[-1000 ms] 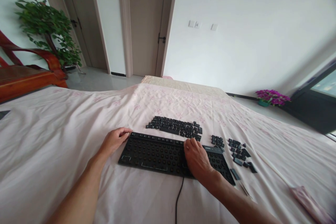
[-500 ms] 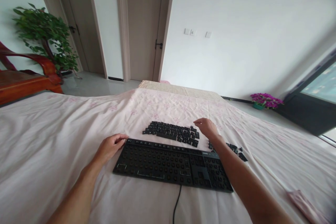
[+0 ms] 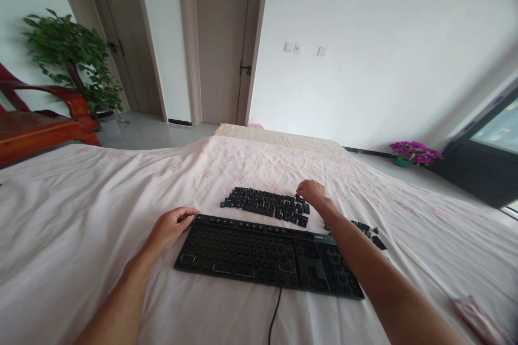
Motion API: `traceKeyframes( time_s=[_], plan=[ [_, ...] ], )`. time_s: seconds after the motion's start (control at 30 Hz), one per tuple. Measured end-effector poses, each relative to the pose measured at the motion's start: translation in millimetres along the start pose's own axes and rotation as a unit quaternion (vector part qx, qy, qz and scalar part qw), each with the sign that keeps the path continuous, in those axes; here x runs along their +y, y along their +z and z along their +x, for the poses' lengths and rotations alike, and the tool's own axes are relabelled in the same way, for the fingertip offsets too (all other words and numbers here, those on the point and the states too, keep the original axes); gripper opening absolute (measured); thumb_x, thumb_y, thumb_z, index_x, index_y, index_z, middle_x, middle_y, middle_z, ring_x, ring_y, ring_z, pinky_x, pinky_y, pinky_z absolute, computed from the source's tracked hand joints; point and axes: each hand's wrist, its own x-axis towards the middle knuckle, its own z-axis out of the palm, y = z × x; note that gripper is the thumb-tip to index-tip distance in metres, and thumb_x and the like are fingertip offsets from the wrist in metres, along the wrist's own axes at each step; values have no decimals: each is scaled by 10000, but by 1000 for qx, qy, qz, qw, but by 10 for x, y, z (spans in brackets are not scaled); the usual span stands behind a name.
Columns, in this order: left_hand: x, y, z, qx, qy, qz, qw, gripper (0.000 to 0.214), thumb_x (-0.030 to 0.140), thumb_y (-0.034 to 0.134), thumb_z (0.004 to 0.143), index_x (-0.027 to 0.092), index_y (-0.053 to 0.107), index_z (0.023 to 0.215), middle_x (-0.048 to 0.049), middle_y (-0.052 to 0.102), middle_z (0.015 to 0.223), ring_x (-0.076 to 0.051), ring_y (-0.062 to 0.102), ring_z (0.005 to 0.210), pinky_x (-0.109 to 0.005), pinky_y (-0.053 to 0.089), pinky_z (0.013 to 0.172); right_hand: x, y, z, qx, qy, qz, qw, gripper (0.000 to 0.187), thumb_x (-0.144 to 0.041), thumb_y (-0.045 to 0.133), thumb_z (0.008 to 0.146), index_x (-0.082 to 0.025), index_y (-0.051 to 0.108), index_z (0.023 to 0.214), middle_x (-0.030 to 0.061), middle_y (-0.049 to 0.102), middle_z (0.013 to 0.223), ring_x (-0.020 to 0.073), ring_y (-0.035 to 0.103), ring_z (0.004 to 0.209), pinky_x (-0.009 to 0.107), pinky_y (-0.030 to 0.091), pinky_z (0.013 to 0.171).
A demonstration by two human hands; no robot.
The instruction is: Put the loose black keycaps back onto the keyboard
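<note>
A black keyboard (image 3: 251, 259) lies on the pink floral sheet, most of its key positions bare and only the top row capped. My left hand (image 3: 175, 222) holds the keyboard's far left corner, fingers curled together. Beyond the keyboard, loose black keycaps (image 3: 259, 202) are laid out in close rows. My right hand (image 3: 312, 191) is at the right end of these rows, its fingertips pinched at a keycap (image 3: 298, 198) that they partly cover. My right forearm passes over the keyboard's right end and hides part of a second keycap pile (image 3: 366, 229).
A black cable (image 3: 275, 312) runs from the keyboard's near edge. To the right lie a pale stick (image 3: 424, 269) and a pink cloth (image 3: 477, 315). A wooden armchair (image 3: 48, 118) and a leafy plant (image 3: 73, 59) stand at the left, purple flowers (image 3: 416, 152) at the right.
My right hand has moved slightly left and down, onto the keycap at the right end of the rows. My left hand stays at the keyboard's corner.
</note>
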Motion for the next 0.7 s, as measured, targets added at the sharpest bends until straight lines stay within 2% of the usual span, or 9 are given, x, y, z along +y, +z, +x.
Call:
traceKeyframes(
  time_s=[0.47,0.7],
  plan=[
    [-34,0,8,3,3,-7,1000,423,445,592,746,159,690,1042,-65,739,932,-218,681,840,-276,513,753,-53,-51,-54,-30,-33,-29,999,225,-239,617,736,-246,752,916,85,706,997,219,639,917,278,452,745],
    [-4,-7,-7,0,-1,14,1000,396,445,580,760,170,694,1020,-51,739,920,-212,677,827,-268,501,746,-134,-131,-191,-15,-60,-41,997,247,-227,535,811,-166,739,937,141,698,1011,239,636,940,301,436,778]
  ],
)
